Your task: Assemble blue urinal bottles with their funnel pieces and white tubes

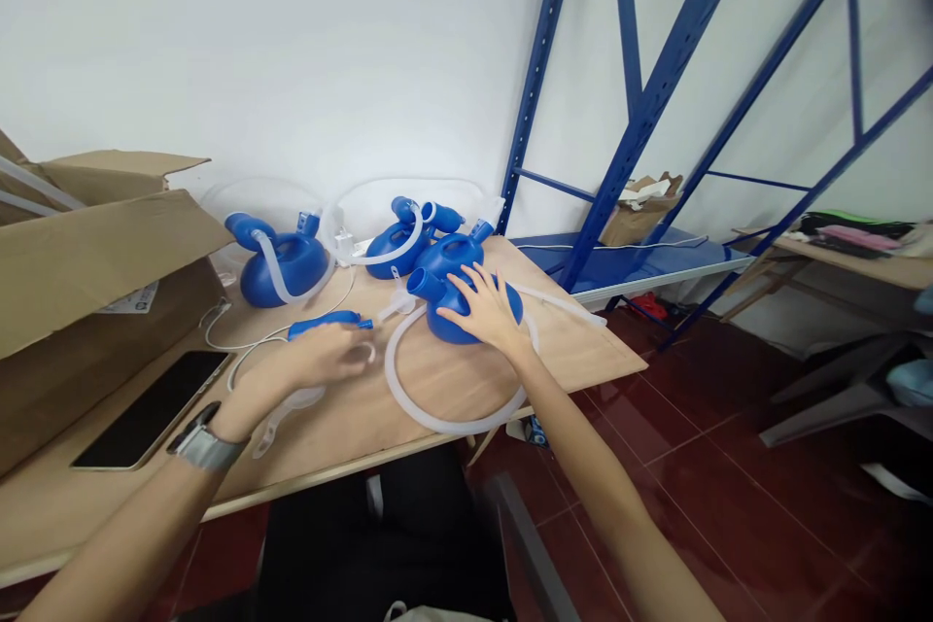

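A blue plastic urinal bottle with a short wide neck stands near the table's front edge. My right hand lies on top of it, fingers spread over its upper side. A clear hose loops on the wood around the bottle's front. My left hand, somewhat blurred, is closed around a whitish ring-shaped piece. Just behind that hand lies a blue tubular part, partly covered by it. A translucent strap lies under my left wrist.
More blue bottles with hoses stand along the wall. A phone-like black slab and an open cardboard box occupy the left. A white cable runs between. Blue shelving posts rise beyond the table's right end.
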Motion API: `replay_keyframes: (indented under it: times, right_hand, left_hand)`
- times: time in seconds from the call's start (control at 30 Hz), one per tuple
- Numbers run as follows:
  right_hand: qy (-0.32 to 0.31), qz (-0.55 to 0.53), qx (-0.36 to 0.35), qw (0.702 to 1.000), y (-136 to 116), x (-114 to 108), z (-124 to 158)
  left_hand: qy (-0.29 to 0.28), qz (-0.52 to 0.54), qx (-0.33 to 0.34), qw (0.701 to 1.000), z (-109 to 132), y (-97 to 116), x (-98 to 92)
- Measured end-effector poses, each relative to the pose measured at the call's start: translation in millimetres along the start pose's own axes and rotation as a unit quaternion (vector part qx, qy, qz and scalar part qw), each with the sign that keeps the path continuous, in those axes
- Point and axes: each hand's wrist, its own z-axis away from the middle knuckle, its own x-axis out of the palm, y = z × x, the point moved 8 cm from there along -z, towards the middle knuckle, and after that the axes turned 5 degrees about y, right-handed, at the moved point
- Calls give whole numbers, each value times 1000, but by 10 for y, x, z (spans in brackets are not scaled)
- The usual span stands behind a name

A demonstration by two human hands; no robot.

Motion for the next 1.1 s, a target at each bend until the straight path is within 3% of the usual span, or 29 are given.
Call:
replay_keyframes:
  times: [0.03,0.13,0.23,0.4,0.77,1.1]
  right_hand:
    - [-8,-3,-1,1000,15,5,-14]
    - [-29,-42,-11,999,71,-25,-87]
    - [-58,-96,-27,993,128,-66,-168]
    - [-60,-135,-2,989,243,-38,-191]
    - [-50,-118,6,992,278,54,-185]
    - [-48,-139,12,989,296,102,-205]
  left_hand:
    - [6,14,14,1000,-101,56,-93]
    - [126,77,-17,989,-419,117,-421]
    - [214,97,-55,970,-657,145,-491]
    - [217,120,-96,964,-823,138,-290]
    - [196,88,-45,976,-798,212,-290]
    - [257,170,-22,951,-827,319,126]
